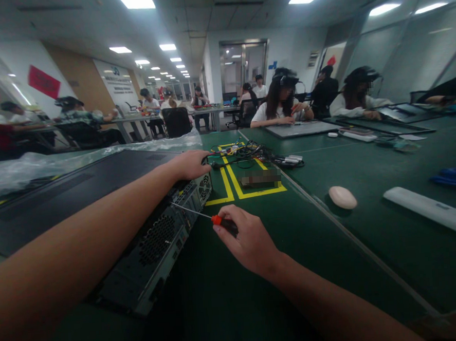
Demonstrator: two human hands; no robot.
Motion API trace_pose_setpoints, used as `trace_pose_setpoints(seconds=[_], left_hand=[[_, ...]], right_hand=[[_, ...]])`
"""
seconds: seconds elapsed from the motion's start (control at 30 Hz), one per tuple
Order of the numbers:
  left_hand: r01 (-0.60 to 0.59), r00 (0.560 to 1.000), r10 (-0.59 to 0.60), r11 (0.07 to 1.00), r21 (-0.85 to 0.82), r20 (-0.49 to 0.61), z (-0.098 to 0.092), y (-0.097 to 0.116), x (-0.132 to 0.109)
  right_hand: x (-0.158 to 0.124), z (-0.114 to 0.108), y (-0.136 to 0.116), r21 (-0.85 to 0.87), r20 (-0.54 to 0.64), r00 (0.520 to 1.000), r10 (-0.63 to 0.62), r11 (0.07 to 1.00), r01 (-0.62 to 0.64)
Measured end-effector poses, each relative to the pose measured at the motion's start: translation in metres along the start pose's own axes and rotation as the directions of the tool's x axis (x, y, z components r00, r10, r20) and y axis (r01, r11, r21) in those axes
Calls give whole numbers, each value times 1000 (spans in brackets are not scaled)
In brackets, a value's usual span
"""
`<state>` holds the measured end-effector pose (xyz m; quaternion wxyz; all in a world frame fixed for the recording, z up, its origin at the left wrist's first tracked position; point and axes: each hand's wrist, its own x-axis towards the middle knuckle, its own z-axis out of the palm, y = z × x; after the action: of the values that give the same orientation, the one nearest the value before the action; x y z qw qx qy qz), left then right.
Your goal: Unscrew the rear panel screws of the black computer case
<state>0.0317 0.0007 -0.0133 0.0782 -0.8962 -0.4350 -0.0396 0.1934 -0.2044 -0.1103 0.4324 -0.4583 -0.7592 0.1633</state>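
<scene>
A black desktop computer case lies on its side on the green table, its rear panel with vents, ports and a fan grille turned toward me. My left hand grips the far rear corner of the case, fingers over its edge. A screwdriver with a thin metal shaft and a red-and-black handle is held in my right hand, fingers wrapped round the handle. Its tip meets the upper edge of the rear panel; a screw there is too small to make out.
Beyond the case lies a tangle of cables, near a blurred block inside yellow tape lines. A pale oval object and a long white bar lie at right. Clear plastic sheeting is behind the case. Co-workers sit across the table.
</scene>
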Motion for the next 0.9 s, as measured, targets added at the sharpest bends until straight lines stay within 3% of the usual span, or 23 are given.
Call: trace_pose_setpoints(seconds=[0.53, 0.9], left_hand=[[6, 1000, -6, 1000, -2, 11, -2, 2, -2], [4, 1000, -4, 1000, -6, 9, 0, -1, 1]], right_hand=[[0, -2, -2, -82, -45, 998, -39, 996, 36], [-2, 4, 3, -48, -58, 997, -57, 997, 55]])
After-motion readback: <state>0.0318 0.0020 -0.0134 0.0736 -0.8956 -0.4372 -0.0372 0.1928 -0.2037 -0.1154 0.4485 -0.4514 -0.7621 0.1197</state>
